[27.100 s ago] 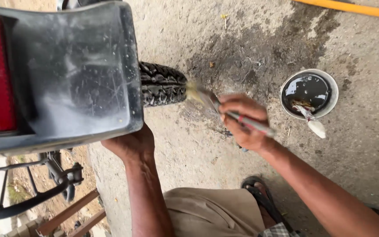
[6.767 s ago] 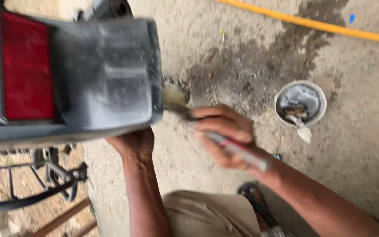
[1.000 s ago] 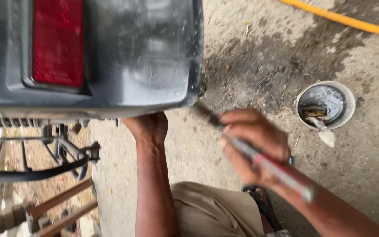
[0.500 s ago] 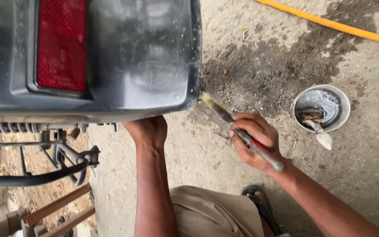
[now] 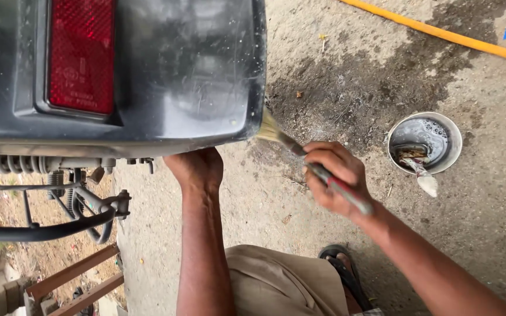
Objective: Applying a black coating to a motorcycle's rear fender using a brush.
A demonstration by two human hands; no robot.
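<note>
A dark grey mudguard [image 5: 147, 70] with a red reflector [image 5: 82, 55] is filling the upper left, well above both hands. The left hand [image 5: 197, 169] is reaching under its lower edge; I cannot tell whether that grip is closed. The right hand [image 5: 338, 178] is wrapping tightly round a paintbrush [image 5: 317, 169], bristles touching the mudguard's corner. Light and stiff-handled with soft bristles, it likely handles best mid-handle. A round tin [image 5: 426, 142] is sitting right of that grip.
</note>
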